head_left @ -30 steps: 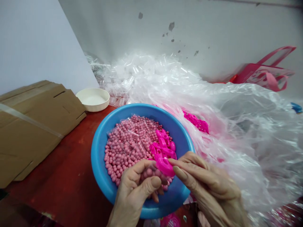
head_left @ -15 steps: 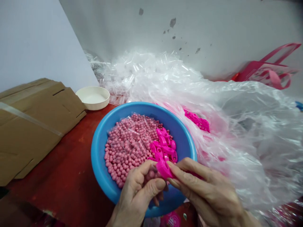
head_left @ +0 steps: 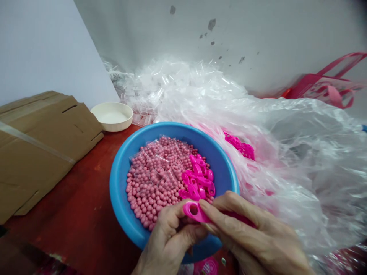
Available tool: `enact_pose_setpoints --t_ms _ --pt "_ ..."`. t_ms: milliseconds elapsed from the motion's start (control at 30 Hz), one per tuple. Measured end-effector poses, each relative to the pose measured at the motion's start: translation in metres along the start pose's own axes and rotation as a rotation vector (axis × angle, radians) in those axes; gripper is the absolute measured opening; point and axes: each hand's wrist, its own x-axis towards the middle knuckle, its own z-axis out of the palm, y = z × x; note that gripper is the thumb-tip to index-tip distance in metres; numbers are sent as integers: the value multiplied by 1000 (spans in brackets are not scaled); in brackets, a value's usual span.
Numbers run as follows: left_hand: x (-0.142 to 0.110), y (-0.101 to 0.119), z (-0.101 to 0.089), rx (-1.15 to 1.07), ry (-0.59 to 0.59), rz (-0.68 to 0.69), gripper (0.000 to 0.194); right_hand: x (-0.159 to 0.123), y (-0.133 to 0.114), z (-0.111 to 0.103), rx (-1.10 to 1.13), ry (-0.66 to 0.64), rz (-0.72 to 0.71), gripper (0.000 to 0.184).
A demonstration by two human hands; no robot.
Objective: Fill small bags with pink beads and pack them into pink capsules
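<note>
A blue plastic basin (head_left: 120, 198) stands on the table, holding a mass of matte pink beads (head_left: 151, 183) with a clear plastic bag (head_left: 157, 162) lying over part of them. Beside the beads lies a heap of magenta plastic parts (head_left: 197, 177). Over the basin's near rim, my left hand (head_left: 169, 240) and my right hand (head_left: 246, 233) pinch one magenta part with a round hole (head_left: 195, 212) between their fingers. The hands hide the basin's near side.
A flattened cardboard box (head_left: 43, 149) and a white bowl (head_left: 112, 116) sit left on the red table (head_left: 80, 198). Crumpled clear plastic sheeting (head_left: 286, 160) covers the right, with more magenta parts (head_left: 241, 145) in it. A pink bag (head_left: 323, 89) leans against the wall behind.
The magenta part has turned so its round hole now shows, and it has shifted slightly left. Both hands have moved a little lower and closer together.
</note>
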Motion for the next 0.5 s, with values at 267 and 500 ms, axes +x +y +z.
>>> enact_pose_setpoints --t_ms 267,500 --pt "4 -4 -4 -63 43 3 36 18 8 -13 16 17 -76 34" --pt "0 0 -1 -1 132 105 30 10 0 -14 75 4 -11 39"
